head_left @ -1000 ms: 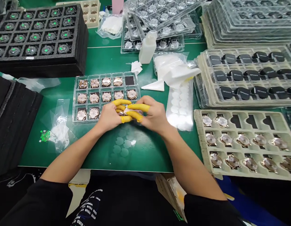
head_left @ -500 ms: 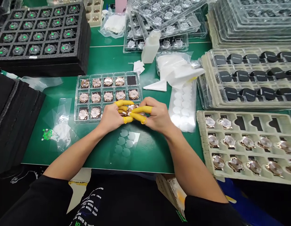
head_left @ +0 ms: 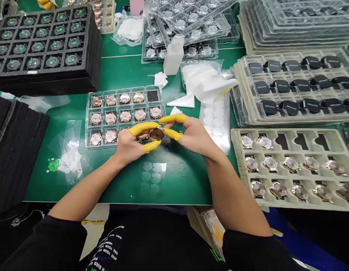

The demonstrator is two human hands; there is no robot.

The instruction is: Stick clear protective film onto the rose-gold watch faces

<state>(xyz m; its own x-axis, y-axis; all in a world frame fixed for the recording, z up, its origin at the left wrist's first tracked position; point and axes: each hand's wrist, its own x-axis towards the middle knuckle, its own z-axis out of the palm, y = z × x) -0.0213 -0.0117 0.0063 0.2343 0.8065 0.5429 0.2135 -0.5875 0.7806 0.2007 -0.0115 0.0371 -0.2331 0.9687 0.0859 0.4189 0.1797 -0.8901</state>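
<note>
A rose-gold watch head without a strap is held up above the near edge of a clear plastic tray, its dark round face turned toward me. My left hand grips its left side between thumb and fingers in yellow finger cots. On the other side, my right hand, also in yellow cots, has its fingertips against the upper and right edge. Several similar watch heads sit in the tray's compartments; its far right compartment shows only a dark bottom. My left hand hides part of the front row.
Clear round stickers lie before me, green dots to the left. Black foam trays stand at left; a white bottle and wipes lie beyond. A beige watch tray and stacked trays stand at right.
The watch head has tilted so its dark face shows toward me. My right fingers have shifted from across its front to its upper and right edge. The whole view has shifted slightly.
</note>
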